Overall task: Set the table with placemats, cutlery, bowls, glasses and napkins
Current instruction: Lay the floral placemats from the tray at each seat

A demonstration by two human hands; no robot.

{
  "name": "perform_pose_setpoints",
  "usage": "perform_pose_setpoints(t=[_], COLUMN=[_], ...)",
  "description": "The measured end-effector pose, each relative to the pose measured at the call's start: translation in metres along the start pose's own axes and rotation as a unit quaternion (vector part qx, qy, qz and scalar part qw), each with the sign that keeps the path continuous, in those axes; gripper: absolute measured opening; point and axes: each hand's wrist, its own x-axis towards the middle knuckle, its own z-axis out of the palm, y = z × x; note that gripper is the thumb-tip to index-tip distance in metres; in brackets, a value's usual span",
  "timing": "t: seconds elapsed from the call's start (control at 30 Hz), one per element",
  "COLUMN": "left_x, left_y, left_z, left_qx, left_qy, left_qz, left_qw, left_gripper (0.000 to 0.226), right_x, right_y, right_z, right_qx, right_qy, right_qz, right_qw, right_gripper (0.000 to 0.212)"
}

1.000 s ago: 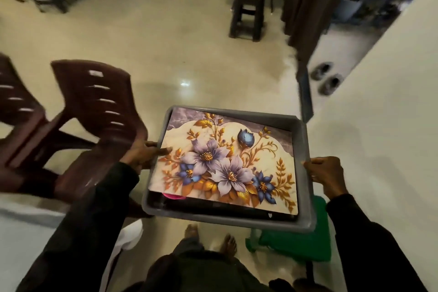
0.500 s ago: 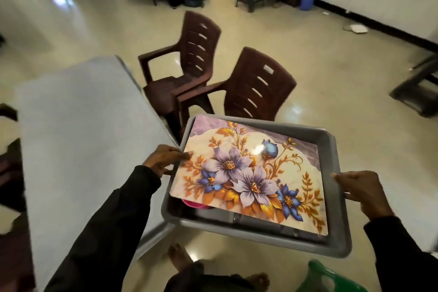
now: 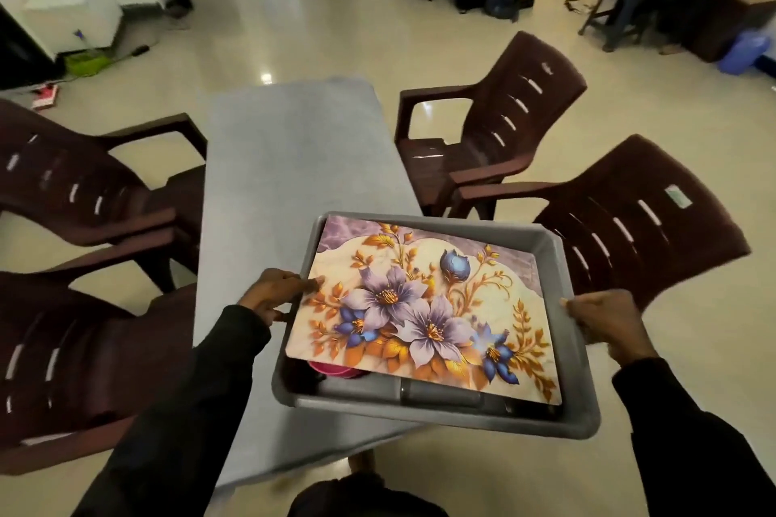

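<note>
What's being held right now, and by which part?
The grey tub, held by both: left hand grips the left rim, one finger over the floral placemat's edge; right hand grips the right rim.

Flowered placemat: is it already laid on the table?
No, the flowered placemat lies in the grey tray, which the left hand and right hand hold by its sides.

Both hands gripping grey tray, floral placemat

home dining room, table, plastic chairs
</note>
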Motion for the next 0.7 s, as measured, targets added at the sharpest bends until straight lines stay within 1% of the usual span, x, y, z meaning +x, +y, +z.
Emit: perform_pose_setpoints(t=[0.07,0.23,0.33,0.43,0.57,0.63,0.7], left_x=[0.017,0.053,0.077,0.101,0.134,0.143,0.151], left_y=[-0.004,-0.013,-0.018,-0.023,-0.037,-0.031,-0.021], left_z=[-0.031,-0.095,-0.124,-0.148,-0.180,-0.188,-0.193], left_qx=[-0.022,-0.061,-0.082,-0.105,-0.135,-0.153,-0.162], left_qy=[0.022,0.074,0.091,0.110,0.121,0.133,0.145], left_qz=[-0.015,-0.046,-0.067,-0.095,-0.127,-0.140,-0.139], left_qw=[0.999,0.994,0.990,0.984,0.975,0.969,0.966], left_gripper=[0.048,0.037,0.037,0.043,0.049,0.045,0.039], right_x=[0.015,0.042,0.059,0.077,0.110,0.130,0.145], right_y=[-0.030,-0.096,-0.135,-0.172,-0.203,-0.216,-0.227], right_z=[0.035,0.116,0.156,0.192,0.236,0.256,0.273], right_qx=[-0.023,-0.032,-0.049,-0.050,-0.063,-0.075,-0.088], right_qy=[-0.011,-0.015,-0.020,-0.029,-0.061,-0.066,-0.072], right_qz=[-0.005,-0.027,-0.023,-0.030,-0.038,-0.035,-0.038], right_qw=[1.000,0.999,0.998,0.998,0.995,0.994,0.993], right_gripper=[0.029,0.031,0.028,0.025,0.022,0.015,0.012])
